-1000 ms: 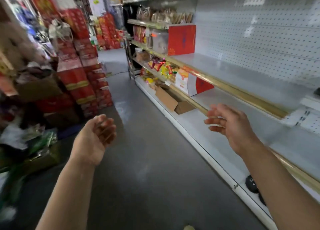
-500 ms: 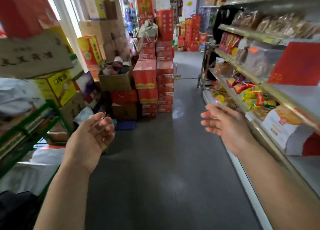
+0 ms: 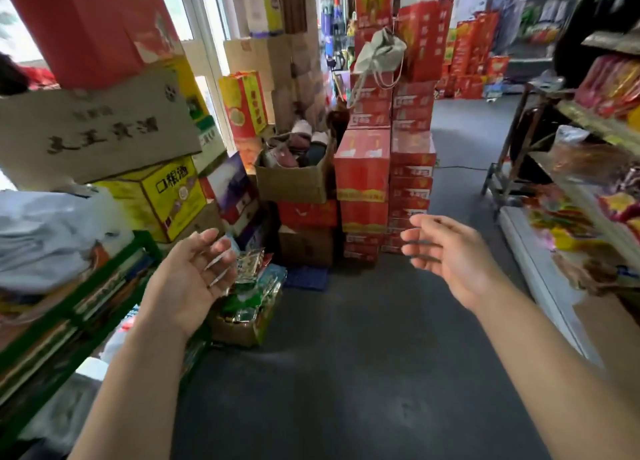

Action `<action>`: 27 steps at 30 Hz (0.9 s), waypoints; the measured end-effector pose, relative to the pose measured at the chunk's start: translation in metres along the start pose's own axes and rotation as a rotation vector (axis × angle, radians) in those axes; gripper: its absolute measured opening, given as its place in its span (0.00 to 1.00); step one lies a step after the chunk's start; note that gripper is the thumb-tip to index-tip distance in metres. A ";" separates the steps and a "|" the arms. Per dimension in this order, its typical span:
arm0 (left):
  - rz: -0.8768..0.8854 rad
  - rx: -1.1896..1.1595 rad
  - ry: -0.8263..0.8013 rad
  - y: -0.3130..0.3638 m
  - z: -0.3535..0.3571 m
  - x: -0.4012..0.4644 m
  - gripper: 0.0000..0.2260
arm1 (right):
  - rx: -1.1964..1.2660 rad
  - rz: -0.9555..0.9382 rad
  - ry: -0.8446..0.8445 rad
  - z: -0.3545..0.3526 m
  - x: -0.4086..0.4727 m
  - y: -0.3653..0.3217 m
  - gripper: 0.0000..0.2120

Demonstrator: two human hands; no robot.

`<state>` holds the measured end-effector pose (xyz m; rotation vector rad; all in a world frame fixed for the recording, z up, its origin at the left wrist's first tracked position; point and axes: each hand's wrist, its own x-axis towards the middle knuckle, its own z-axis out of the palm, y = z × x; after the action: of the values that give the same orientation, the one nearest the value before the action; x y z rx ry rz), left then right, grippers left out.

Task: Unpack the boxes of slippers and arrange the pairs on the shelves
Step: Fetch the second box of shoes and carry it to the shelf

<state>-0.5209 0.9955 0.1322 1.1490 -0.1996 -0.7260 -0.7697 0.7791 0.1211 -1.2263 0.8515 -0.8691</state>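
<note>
An open brown cardboard box (image 3: 292, 182) sits on a stack of cartons ahead of me, with several slippers (image 3: 306, 144) in dark red, grey and white sticking out of its top. My left hand (image 3: 192, 279) is raised palm inward with relaxed fingers, holding nothing. Opposite it, my right hand (image 3: 450, 255) hovers palm inward, fingers loosely spread and empty. Both hands are well short of the box, over the dark floor.
Red cartons (image 3: 384, 182) are stacked beside the slipper box. A green rack (image 3: 79, 300) with boxes and bags fills the left. A low box of snack packets (image 3: 249, 307) sits on the floor by my left hand. Shelves with packaged goods (image 3: 588, 217) line the right.
My view has swung left, away from the bare white shelves toward the stacked cartons and the slipper box. Both hands stayed raised and empty in front of me.
</note>
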 end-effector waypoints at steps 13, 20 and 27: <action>-0.032 -0.045 -0.027 0.018 0.070 0.304 0.11 | -0.074 0.029 -0.035 0.074 0.307 0.012 0.08; -0.023 -0.055 0.096 0.031 0.095 0.461 0.11 | -0.092 0.063 -0.122 0.131 0.503 0.006 0.09; -0.064 -0.013 0.194 0.042 0.108 0.600 0.08 | -0.102 0.158 -0.185 0.192 0.643 0.021 0.11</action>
<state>-0.1019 0.5529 0.0865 1.2103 0.0051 -0.6657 -0.3203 0.2820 0.0786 -1.2880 0.8385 -0.5817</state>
